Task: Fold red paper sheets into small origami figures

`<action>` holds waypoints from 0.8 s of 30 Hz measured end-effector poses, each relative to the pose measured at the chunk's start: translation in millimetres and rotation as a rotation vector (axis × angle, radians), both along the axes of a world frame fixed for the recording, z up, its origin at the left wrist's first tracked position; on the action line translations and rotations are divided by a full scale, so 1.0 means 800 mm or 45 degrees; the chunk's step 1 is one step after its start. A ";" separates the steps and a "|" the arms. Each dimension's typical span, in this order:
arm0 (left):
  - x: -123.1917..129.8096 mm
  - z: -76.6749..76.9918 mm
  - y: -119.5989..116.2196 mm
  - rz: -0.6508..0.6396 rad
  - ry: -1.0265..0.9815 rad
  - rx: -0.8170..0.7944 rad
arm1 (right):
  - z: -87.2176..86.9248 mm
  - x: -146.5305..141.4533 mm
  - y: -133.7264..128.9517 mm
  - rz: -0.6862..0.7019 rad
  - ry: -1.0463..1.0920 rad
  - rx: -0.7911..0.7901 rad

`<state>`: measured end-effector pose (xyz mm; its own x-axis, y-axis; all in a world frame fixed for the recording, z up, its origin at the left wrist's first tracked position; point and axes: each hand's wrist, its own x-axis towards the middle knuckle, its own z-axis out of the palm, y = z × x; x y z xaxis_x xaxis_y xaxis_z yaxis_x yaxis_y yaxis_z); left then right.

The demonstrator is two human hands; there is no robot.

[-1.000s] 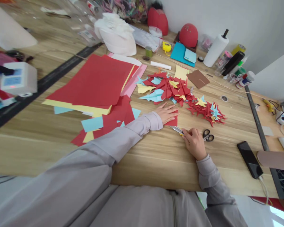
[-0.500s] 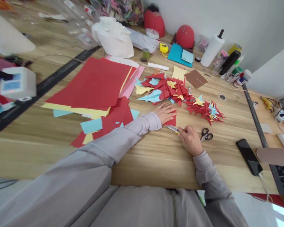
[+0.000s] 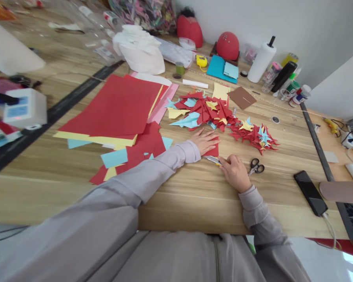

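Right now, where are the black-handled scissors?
In the head view, the scissors lie on the wooden table, just right of the right hand, toward the black phone.

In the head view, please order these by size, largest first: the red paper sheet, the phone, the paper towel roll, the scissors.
1. Red paper sheet
2. Phone and paper towel roll: they look similar, and the roll sits farther away, so I cannot rank them.
3. Scissors

Red paper (image 3: 214, 150) — yellow craft knife (image 3: 213, 159)
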<state>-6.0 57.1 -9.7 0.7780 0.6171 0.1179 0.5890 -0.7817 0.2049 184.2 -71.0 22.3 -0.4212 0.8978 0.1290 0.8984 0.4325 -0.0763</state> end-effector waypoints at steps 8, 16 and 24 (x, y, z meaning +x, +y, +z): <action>0.027 0.006 -0.031 0.263 -0.062 0.023 | 0.008 0.038 0.011 0.035 -0.024 -0.017; 0.016 0.016 -0.018 0.231 -0.062 -0.074 | 0.008 0.042 0.013 0.044 -0.060 -0.031; -0.025 0.014 0.017 -0.144 0.066 -0.053 | 0.011 0.043 0.013 0.052 -0.051 -0.053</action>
<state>-26.0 70.7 1.2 0.8472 0.5287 0.0519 0.5084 -0.8352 0.2099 218.5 -60.2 30.8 -0.4619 0.8838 0.0743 0.8826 0.4663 -0.0592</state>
